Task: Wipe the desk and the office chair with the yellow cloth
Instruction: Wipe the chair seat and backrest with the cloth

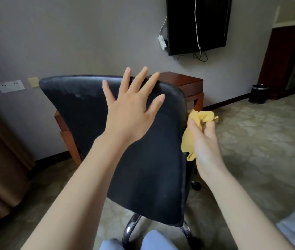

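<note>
**Cloth at the chair's right edge, free hand spread over its back**

Head view. The right hand (204, 141) grips the bunched yellow cloth (201, 117), fingers curled round it, just beside the right edge of the office chair (143, 168) backrest. The left hand (130, 109) holds nothing, its fingers straight and spread over the upper backrest; contact cannot be confirmed. The desk (184, 83) stands behind the chair. The cloth is probably light, soft and limp, best held as a wad. The chair, on castors, likely rolls or swivels under pressure, so brace it at the top edge.
</note>
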### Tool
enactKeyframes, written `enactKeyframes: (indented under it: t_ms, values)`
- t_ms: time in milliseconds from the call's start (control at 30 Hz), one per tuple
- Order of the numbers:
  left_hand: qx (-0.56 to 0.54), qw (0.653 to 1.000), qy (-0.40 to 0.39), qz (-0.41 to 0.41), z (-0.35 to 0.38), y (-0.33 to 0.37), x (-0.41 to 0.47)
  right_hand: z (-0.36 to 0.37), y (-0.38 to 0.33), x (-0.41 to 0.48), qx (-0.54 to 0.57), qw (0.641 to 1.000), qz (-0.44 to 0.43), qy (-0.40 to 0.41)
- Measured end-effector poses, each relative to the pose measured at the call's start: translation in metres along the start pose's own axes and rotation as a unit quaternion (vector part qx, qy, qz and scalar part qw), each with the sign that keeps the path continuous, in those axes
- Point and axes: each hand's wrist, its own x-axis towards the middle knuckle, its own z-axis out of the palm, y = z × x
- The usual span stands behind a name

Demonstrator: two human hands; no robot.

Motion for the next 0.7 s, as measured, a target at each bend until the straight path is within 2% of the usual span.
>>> enactKeyframes:
  t_ms: [67,267,400,467,567,633,700]
  values:
    - [0.004,1.0,0.005,0.019,-0.002,-0.009,0.002,0.015,0.001,-0.007,-0.015,0.998,-0.064,0.016]
    - [-0.095,0.995,0.025,0.017,-0.007,-0.012,0.003,0.045,-0.007,-0.011,-0.006,0.97,-0.244,0.011]
    - [-0.112,0.993,0.038,0.014,-0.004,-0.011,0.001,0.038,-0.001,0.014,-0.146,0.903,-0.4,0.066]
    - [-0.12,0.992,0.046,0.018,-0.001,-0.01,0.001,0.027,0.014,0.026,-0.148,0.903,-0.398,0.068]
    - [-0.143,0.988,0.056,0.015,0.0,-0.01,0.003,0.018,0.035,0.025,-0.087,0.95,-0.295,0.052]
    - [-0.165,0.985,0.053,0.018,0.001,-0.012,0.003,0.016,0.043,0.022,-0.079,0.962,-0.255,0.056]
    - [-0.212,0.976,0.044,0.02,0.0,-0.018,0.002,0.019,0.032,0.02,-0.073,0.957,-0.273,0.06]
